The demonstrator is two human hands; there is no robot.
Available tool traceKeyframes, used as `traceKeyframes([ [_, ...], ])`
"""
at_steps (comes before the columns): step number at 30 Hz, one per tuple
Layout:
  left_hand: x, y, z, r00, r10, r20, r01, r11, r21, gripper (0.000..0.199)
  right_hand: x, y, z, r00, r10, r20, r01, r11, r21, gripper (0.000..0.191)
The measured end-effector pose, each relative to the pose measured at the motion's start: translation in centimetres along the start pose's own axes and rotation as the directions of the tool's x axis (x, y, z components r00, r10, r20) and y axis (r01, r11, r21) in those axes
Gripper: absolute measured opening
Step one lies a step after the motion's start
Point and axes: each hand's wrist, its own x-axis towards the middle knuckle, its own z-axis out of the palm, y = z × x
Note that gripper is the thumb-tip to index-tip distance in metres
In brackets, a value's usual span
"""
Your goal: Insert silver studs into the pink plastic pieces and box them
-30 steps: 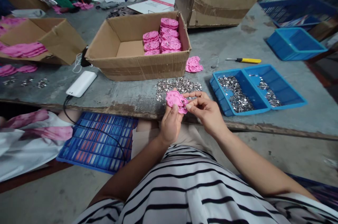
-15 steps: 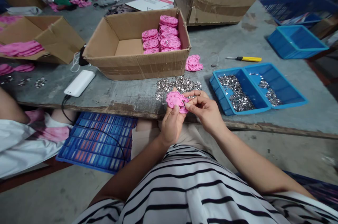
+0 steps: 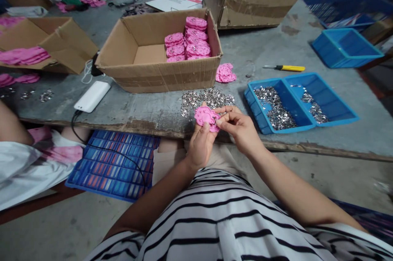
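My left hand (image 3: 201, 144) holds a pink scalloped piece (image 3: 204, 116) over the table's front edge, its thumb on top. My right hand (image 3: 239, 128) pinches at the piece's right side, where a small dark or shiny bit shows; what its fingertips grip is too small to make out. Just behind the hands lies a heap of small silver metal parts (image 3: 211, 98). A small pink stack (image 3: 225, 72) sits beyond the heap, beside a cardboard box (image 3: 153, 78) that has stacked pink pieces (image 3: 196, 50) in its right part.
Blue trays (image 3: 336, 123) with metal parts stand right of my hands, a yellow-handled screwdriver (image 3: 293, 68) behind them. A white power bank (image 3: 92, 96) lies left. Another person's leg (image 3: 12, 123) shows at far left. A larger box (image 3: 251, 5) stands behind.
Both hands and the pink piece have shifted very slightly to the right. Their hold looks the same.
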Motion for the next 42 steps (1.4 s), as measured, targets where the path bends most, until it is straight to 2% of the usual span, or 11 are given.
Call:
traceKeyframes([
  [14, 0.0, -0.1, 0.1, 1.0, -0.002, 0.004, 0.002, 1.0, 0.011, 0.051, -0.1, 0.1, 0.1, 1.0, 0.001, -0.006, 0.0, 1.0, 0.028, 0.018],
  [21, 0.0, -0.3, 0.5, 1.0, -0.017, 0.009, 0.017, 0.999, -0.031, 0.055, -0.3, 1.3, 0.7, 0.969, -0.213, -0.122, 0.189, 0.965, -0.182, 0.014],
  [24, 0.0, -0.3, 0.5, 1.0, -0.029, 0.013, 0.029, 0.998, -0.053, 0.056, -0.3, 1.7, 0.4, 0.948, -0.304, -0.093, 0.267, 0.919, -0.291, 0.01],
  [26, 0.1, -0.2, 0.3, 0.999, -0.036, 0.008, 0.037, 0.998, -0.051, 0.055, -0.1, 1.6, -0.4, 0.932, -0.355, -0.07, 0.314, 0.888, -0.335, 0.01],
  [29, 0.2, 0.2, -0.1, 0.998, -0.064, -0.003, 0.064, 0.997, -0.035, 0.056, 1.0, 0.7, -3.0, 0.896, -0.412, -0.165, 0.33, 0.867, -0.373, 0.009],
  [32, 0.1, 0.5, -0.6, 0.996, -0.093, -0.006, 0.093, 0.996, -0.014, 0.058, 2.7, -0.6, -7.5, 0.851, -0.37, -0.372, 0.172, 0.867, -0.468, 0.008],
  [33, 0.1, 0.6, -0.8, 0.995, -0.098, -0.01, 0.098, 0.995, 0.002, 0.058, 3.3, -1.1, -9.2, 0.82, -0.338, -0.462, 0.041, 0.84, -0.542, 0.009],
  [35, 0.1, 0.8, -1.0, 0.994, -0.102, -0.028, 0.103, 0.993, 0.049, 0.059, 4.1, -2.0, -12.5, 0.768, -0.269, -0.581, -0.275, 0.68, -0.679, 0.017],
  [37, 0.1, 0.8, -1.0, 0.993, -0.103, -0.057, 0.108, 0.989, 0.102, 0.056, 4.5, -2.8, -15.3, 0.778, -0.13, -0.615, -0.495, 0.475, -0.727, 0.028],
  [40, 0.1, 0.9, -1.0, 0.991, -0.105, -0.082, 0.117, 0.98, 0.161, 0.042, 4.5, -3.4, -18.0, 0.755, 0.032, -0.655, -0.645, 0.214, -0.734, 0.037],
  [42, 0.2, 0.9, -0.8, 0.991, -0.106, -0.086, 0.12, 0.976, 0.182, 0.038, 4.3, -3.4, -18.7, 0.732, 0.164, -0.662, -0.676, 0.047, -0.736, 0.039],
])
